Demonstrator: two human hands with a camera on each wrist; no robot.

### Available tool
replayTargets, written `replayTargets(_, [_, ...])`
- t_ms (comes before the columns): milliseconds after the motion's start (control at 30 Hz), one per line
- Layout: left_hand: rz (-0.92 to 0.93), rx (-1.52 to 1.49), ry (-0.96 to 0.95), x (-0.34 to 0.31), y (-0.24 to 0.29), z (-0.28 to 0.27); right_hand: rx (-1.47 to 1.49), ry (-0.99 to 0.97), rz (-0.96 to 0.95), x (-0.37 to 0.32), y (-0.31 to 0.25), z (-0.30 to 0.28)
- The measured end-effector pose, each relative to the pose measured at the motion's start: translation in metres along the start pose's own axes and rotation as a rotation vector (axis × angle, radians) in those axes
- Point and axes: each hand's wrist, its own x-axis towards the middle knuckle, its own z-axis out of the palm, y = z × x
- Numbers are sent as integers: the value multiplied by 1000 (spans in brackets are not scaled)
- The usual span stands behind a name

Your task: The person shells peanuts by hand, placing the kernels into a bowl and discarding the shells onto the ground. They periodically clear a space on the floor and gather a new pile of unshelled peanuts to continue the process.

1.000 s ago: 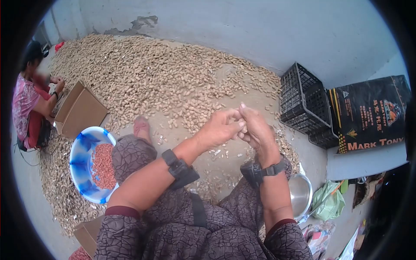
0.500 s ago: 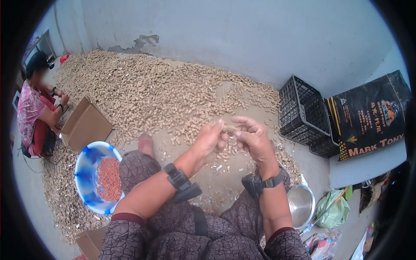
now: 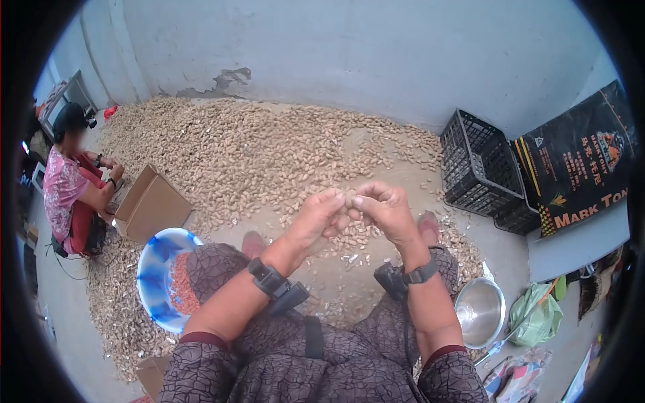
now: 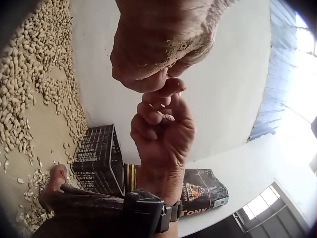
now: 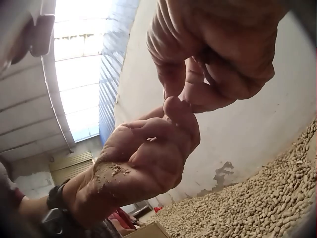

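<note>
Grey-white wall (image 3: 376,67) above heaped tan unshelled peanuts (image 3: 269,151). Left hand (image 3: 314,218) and right hand (image 3: 392,213) pinch a small tan peanut pod (image 3: 350,197), partly hidden between their fingertips. Shelling appears in hand; next calls for prising out kernels, probably for the blue-and-white round basin (image 3: 153,269).

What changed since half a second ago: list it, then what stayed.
The right hand has drawn its fingers in toward the left hand; both now pinch what looks like a peanut. The head view has shifted, so the surroundings sit farther right in it. The peanut pile, basin and crate stayed put.
</note>
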Motion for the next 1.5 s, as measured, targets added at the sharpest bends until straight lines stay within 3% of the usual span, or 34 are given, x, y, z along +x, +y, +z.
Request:
replayTargets(67, [24, -15, -69, -2, 1, -3, 9, -2, 5, 0, 0, 1])
replayTargets(167, [26, -16, -58, -4, -2, -10, -27, -27, 34, 0, -3, 7])
replayTargets(233, [43, -71, -61, -4, -10, -15, 42, -51, 158, 0, 2, 12])
replayTargets(500, [121, -128, -64, 2, -19, -8, 135, -150, 219, 6, 12, 20])
replayTargets(733, [142, -76, -112, 6, -22, -9, 290, -81, 220, 6, 20, 16])
replayTargets(900, [250, 164, -66, 2, -25, -8, 312, -29, 192, 3, 17, 23])
replayTargets(1500, [216, 104, -19, 0, -20, -5, 192, -68, 130, 2, 8, 24])
